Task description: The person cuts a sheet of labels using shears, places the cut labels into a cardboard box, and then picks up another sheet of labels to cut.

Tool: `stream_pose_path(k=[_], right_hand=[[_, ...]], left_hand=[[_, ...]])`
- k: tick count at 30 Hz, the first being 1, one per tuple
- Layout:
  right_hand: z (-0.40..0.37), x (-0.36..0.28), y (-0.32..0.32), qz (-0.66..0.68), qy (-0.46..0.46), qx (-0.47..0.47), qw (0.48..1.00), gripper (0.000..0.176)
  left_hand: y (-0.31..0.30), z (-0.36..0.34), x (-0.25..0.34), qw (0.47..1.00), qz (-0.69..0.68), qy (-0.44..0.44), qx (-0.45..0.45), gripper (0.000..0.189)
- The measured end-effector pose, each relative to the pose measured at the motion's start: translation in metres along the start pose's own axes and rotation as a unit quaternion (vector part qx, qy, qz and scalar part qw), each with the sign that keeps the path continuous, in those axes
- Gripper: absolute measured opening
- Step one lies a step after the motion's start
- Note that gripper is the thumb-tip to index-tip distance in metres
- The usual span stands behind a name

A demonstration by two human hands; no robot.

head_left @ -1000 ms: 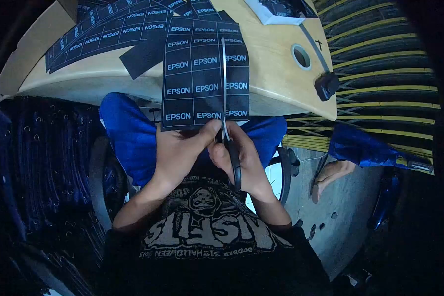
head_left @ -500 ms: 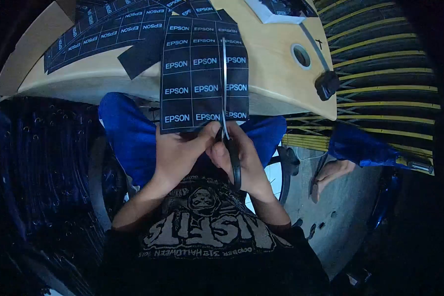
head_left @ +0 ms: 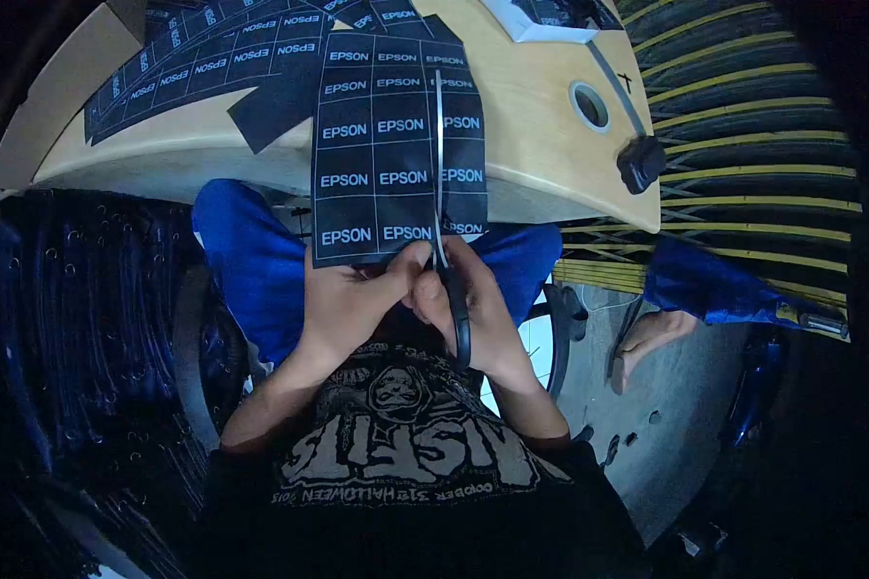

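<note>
A black sheet printed with EPSON labels in a grid (head_left: 377, 145) hangs over the table's near edge toward my lap. My left hand (head_left: 348, 304) pinches its lower edge, thumb on top. In my right hand (head_left: 483, 318) are scissors (head_left: 461, 318) with black handles, fingers wrapped round them. One long shiny blade lies over the sheet along the line between the middle and right label columns, its tip near the top row. The other blade is hidden beneath the sheet. Both hands are close together, almost touching.
More EPSON-printed sheets (head_left: 212, 58) lie on the wooden table (head_left: 531, 125). A cardboard piece (head_left: 63, 87) stands at its left end. On the right are a tape roll (head_left: 589, 106), a black knob-like object (head_left: 640, 164) and a white-edged box (head_left: 550, 34). Another person's foot (head_left: 652, 338) is at right.
The sheet's lower right corner has shifted slightly beside the scissors, and its lower left edge sits a little lower. Both hands stay in nearly the same place.
</note>
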State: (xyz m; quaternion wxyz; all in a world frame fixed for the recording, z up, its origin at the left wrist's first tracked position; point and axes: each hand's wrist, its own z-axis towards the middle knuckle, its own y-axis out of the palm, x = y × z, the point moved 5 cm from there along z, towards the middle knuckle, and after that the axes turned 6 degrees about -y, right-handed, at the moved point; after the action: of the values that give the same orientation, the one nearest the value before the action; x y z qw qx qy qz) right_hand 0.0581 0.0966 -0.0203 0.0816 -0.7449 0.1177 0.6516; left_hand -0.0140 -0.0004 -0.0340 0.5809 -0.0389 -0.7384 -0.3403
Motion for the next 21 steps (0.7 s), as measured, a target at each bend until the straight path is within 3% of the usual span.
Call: stream_pose_path(k=[7,10,12,17,19,21], right_hand=[[0.001,0.002,-0.003,-0.041,0.011,-0.028,0.999,0.048],[0.001,0.000,-0.002,-0.015,0.022,-0.029,0.999,0.049],[0.000,0.004,-0.004,-0.004,0.034,-0.041,0.999,0.050],[-0.011,0.002,-0.010,0.032,-0.006,-0.077,0.997,0.052],[-0.026,-0.002,-0.009,0.055,0.081,-0.144,0.985,0.051],[-0.038,-0.010,-0.006,0.074,0.089,-0.144,0.983,0.052]], left_hand=[[-0.003,0.002,0.002,0.999,0.014,0.037,0.027,0.023],[-0.003,-0.001,0.001,0.999,0.043,-0.005,-0.011,0.018],[-0.003,-0.002,-0.010,0.995,-0.046,-0.084,-0.022,0.012],[-0.008,0.001,-0.014,0.992,-0.054,-0.110,-0.027,0.007],[-0.011,0.002,-0.013,0.993,-0.031,-0.114,-0.013,0.009],[-0.006,0.002,-0.013,0.994,-0.037,-0.105,-0.019,0.009]])
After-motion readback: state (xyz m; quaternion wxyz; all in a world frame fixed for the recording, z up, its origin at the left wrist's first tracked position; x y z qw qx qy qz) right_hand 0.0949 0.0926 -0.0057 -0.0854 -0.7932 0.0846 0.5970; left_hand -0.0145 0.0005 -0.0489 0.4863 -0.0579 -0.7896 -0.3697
